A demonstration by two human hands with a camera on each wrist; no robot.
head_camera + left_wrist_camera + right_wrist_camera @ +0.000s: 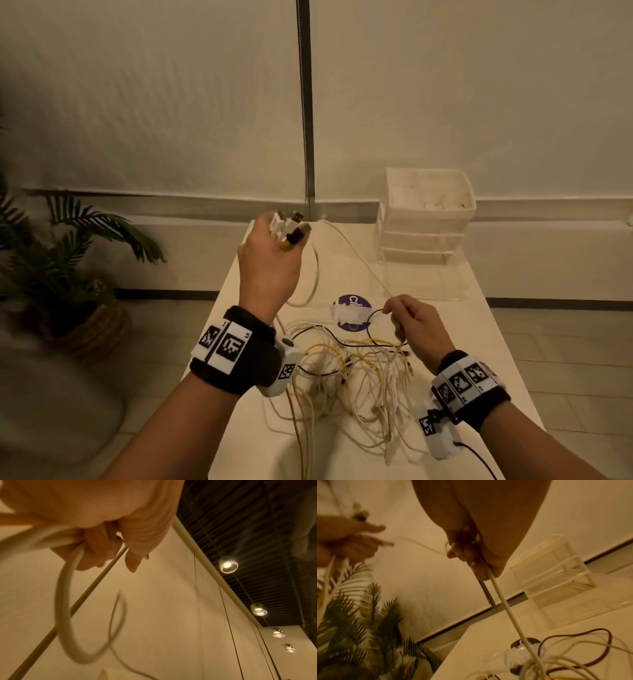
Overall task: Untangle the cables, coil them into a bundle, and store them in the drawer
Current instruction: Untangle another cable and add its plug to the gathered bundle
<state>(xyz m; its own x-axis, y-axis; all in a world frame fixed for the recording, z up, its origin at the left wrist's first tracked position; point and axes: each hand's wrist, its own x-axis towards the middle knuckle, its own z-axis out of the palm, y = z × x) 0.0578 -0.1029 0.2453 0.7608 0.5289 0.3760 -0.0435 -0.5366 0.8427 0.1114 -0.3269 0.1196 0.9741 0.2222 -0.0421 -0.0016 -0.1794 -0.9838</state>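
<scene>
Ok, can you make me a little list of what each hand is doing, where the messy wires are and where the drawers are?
left hand: left hand raised above the table, grips a bunch of cable plugs
right hand: right hand pinches a thin white cable
messy wires: tangled cables, white, yellow and black, lie on the table between the wrists
drawers: clear drawer unit at the far right of the table
plant: potted plant on the floor, left
</scene>
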